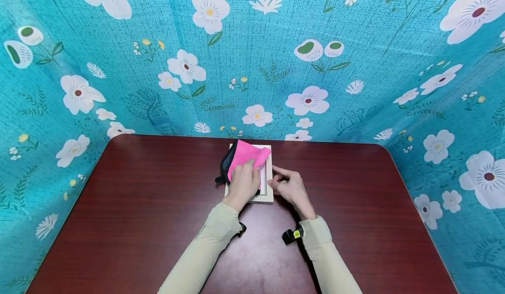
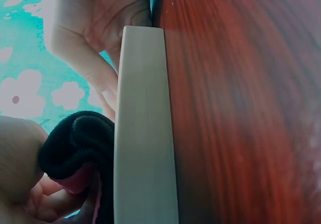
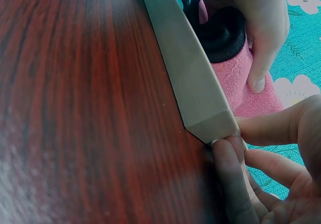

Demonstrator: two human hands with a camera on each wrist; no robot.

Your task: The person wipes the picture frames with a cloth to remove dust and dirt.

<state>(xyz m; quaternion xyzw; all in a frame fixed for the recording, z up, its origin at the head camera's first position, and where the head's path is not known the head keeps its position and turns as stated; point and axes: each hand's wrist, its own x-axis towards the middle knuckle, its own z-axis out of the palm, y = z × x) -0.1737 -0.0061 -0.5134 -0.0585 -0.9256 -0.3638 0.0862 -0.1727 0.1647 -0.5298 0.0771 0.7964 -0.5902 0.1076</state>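
In the head view, gripped a pink cloth [image 1: 247,151] in the left hand [image 1: 243,183] over a pale frame [image 1: 269,186], flat on the dark red table [image 1: 158,197] at the center of the picture. Pinched the same frame along its right edge with the right hand [image 1: 293,189], just right of center, without contact between the hands.

In the left wrist view, showed the black edging [image 2: 75,138] rolled up at lower left, against the frame's side down the middle. Seemed soft, light and easy to crumple, judging by the plush folds, and best taken as a full bunch.

In the right wrist view, clasped the frame's corner at lower center between right-hand digits; pressed the left thumb into pink nap at upper right. Looked stiff and smooth along the rim, likely prone to sliding on the glossy tabletop, hence best held by corner or outer edge, away from a possibly fragile inner panel.
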